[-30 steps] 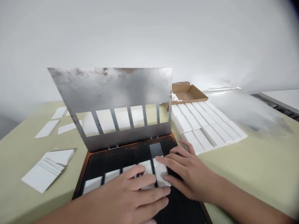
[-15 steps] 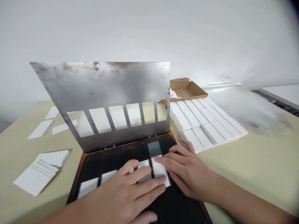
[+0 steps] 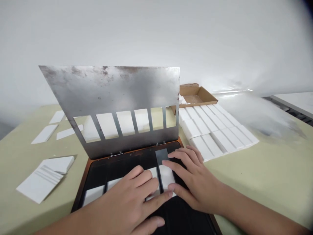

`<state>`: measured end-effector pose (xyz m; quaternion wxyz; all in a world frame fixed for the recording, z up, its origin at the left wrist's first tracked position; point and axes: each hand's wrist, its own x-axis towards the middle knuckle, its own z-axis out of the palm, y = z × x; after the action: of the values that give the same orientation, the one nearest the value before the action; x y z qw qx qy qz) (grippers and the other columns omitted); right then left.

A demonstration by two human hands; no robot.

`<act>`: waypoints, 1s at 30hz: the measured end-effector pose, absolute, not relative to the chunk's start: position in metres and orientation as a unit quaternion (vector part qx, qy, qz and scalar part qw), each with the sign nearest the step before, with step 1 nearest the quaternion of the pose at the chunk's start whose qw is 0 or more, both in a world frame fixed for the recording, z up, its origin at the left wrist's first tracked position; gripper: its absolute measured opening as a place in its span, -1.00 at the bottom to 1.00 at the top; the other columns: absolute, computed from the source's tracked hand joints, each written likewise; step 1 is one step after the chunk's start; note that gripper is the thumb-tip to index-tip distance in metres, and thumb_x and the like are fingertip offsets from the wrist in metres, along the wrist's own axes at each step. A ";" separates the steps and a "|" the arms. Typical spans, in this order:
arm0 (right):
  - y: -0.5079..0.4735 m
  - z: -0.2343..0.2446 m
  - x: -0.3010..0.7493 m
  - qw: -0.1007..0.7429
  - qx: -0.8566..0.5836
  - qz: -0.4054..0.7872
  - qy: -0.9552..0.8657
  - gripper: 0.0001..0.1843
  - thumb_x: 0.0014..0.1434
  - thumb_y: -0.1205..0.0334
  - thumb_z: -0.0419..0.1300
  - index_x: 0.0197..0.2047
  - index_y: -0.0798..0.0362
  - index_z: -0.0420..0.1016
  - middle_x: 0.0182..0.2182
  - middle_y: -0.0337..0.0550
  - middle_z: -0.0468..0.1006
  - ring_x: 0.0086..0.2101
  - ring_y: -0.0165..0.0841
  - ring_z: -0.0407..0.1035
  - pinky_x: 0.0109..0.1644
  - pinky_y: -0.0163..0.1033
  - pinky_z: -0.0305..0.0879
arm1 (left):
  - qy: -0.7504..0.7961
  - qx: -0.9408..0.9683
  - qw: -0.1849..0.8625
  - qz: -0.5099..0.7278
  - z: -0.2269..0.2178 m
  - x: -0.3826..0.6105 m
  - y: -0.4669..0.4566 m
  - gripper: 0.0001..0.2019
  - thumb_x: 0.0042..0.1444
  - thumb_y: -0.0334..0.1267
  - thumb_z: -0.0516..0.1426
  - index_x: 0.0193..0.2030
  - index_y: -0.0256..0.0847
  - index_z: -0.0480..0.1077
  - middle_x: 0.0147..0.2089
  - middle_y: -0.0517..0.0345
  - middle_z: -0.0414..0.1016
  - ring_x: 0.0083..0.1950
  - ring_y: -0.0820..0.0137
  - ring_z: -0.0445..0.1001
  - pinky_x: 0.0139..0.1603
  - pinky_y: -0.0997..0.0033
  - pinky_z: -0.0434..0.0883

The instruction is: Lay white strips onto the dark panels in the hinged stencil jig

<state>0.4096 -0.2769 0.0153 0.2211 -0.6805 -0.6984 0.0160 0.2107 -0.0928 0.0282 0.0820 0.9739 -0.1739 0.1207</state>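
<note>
A white rectangular card (image 3: 166, 177) lies in a black tray (image 3: 186, 222) with a brown rim. My right hand (image 3: 199, 182) rests over the card's right side, fingers spread, its thumb at the near end and index fingertip at the far end. My left hand (image 3: 133, 197) stretches its index finger to the card's near end, close to the right thumb; its other fingers are bent and its thumb is apart. More white cards (image 3: 94, 195) lie in a row to the left, partly hidden under that hand. A hinged metal plate (image 3: 127, 85) with rectangular windows stands raised behind the tray.
Rows of stacked white cards (image 3: 215, 129) sit at the right, before an open cardboard box (image 3: 207, 94). Left of the tray is a loose pile of white cards (image 3: 40, 186), with several single cards (image 3: 45, 133) farther back. Clear plastic sheeting (image 3: 264, 111) covers the right rear table.
My right thumb has come round onto the card's near end, and its fingers have spread. The middle fingers of my left hand have drawn back and curled, leaving its index finger extended.
</note>
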 end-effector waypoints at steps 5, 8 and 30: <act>-0.275 0.010 0.405 0.206 -0.709 0.016 -0.675 -0.53 0.49 -0.05 0.12 0.31 0.05 0.40 0.33 0.10 0.35 0.39 0.04 0.05 0.46 0.25 -0.06 | -0.174 0.973 0.087 0.125 0.027 0.211 -0.093 -0.56 0.47 -0.01 0.13 0.36 -0.15 0.41 -0.17 0.13 0.46 -0.16 0.25 0.35 0.02 0.15 0.17; -0.274 0.010 0.405 0.204 -0.714 0.023 -0.669 -0.56 0.49 -0.05 0.12 0.26 0.05 0.40 0.33 0.12 0.35 0.41 0.04 0.04 0.46 0.26 -0.05 | -0.174 0.972 0.092 0.129 0.027 0.211 -0.094 -0.58 0.46 0.00 0.15 0.32 -0.14 0.43 -0.16 0.13 0.47 -0.16 0.25 0.36 0.01 0.15 0.18; -0.267 0.012 0.401 0.253 -0.724 0.065 -0.638 -0.66 0.42 -0.01 0.22 0.11 0.00 0.35 0.25 0.11 0.36 0.33 0.00 0.13 0.38 0.26 0.10 | -0.181 0.969 0.086 0.145 0.023 0.210 -0.094 -0.56 0.42 -0.02 0.18 0.33 -0.15 0.42 -0.15 0.12 0.47 -0.15 0.24 0.39 -0.02 0.15 0.19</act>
<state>0.4014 -0.2668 0.0118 0.2534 -0.7242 -0.6381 0.0645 0.2097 -0.0944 0.0234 0.0859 0.9689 -0.1809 0.1454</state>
